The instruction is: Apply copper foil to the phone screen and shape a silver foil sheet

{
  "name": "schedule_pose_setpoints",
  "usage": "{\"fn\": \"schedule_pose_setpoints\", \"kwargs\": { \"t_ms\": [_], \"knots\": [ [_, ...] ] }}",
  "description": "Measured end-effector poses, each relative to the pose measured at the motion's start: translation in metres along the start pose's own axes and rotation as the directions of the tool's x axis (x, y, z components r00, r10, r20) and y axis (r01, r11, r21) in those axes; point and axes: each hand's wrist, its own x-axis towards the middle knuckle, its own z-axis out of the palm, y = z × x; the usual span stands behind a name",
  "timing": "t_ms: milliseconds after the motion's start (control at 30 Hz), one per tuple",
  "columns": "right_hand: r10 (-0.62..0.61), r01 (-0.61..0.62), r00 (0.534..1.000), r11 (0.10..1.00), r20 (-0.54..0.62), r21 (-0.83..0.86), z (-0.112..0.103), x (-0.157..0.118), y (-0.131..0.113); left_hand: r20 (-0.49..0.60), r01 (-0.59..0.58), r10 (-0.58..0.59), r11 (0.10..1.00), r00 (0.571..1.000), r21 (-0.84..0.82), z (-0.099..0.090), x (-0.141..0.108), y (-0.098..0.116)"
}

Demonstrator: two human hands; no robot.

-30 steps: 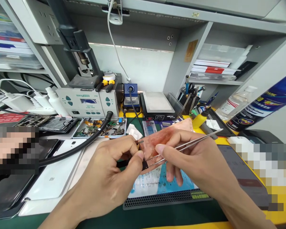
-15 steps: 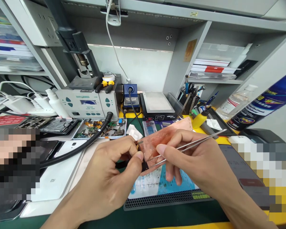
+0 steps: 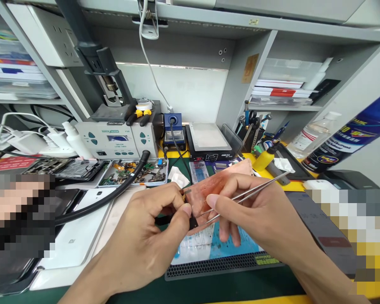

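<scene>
Thumb and forefinger of left hand, clamped on dark piece; copper-coloured sheet, just beyond; tweezers, prongs apart, tips near the piece; right hand, fingers closed around them; work seemingly under way, piece not yet set down.

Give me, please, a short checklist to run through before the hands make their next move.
1. Left hand pinching the small black piece: ok.
2. Right hand holding the tweezers: ok.
3. Tweezers parted toward the tips: ok, a gap shows.
4. Tweezers touching the small black piece: cannot tell.
5. Full view of the copper-coloured sheet: not ok, the hands partly cover it.
6. Black hose apart from the left hand: ok.
</scene>
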Motion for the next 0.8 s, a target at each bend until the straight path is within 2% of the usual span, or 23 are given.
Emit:
{"fn": "schedule_pose_setpoints", "kwargs": {
  "t_ms": [233, 533, 800],
  "knots": [
    [-0.006, 0.006, 1.000, 1.000, -0.012, 0.020, 0.000, 0.000, 0.001, 0.039, -0.014, 0.013, 0.999, 0.999, 0.033, -0.002, -0.001, -0.001],
    [0.109, -0.108, 0.985, 0.994, 0.132, -0.013, -0.002, 0.004, 0.007, 0.137, 0.037, -0.036, 0.999, 0.990, -0.007, -0.003, 0.002, -0.001],
    [0.116, -0.120, 0.966, 0.993, 0.231, 0.002, -0.002, 0.009, 0.016, 0.203, 0.067, -0.058, 0.997, 0.978, -0.038, -0.003, 0.003, 0.002]
  ]
}}
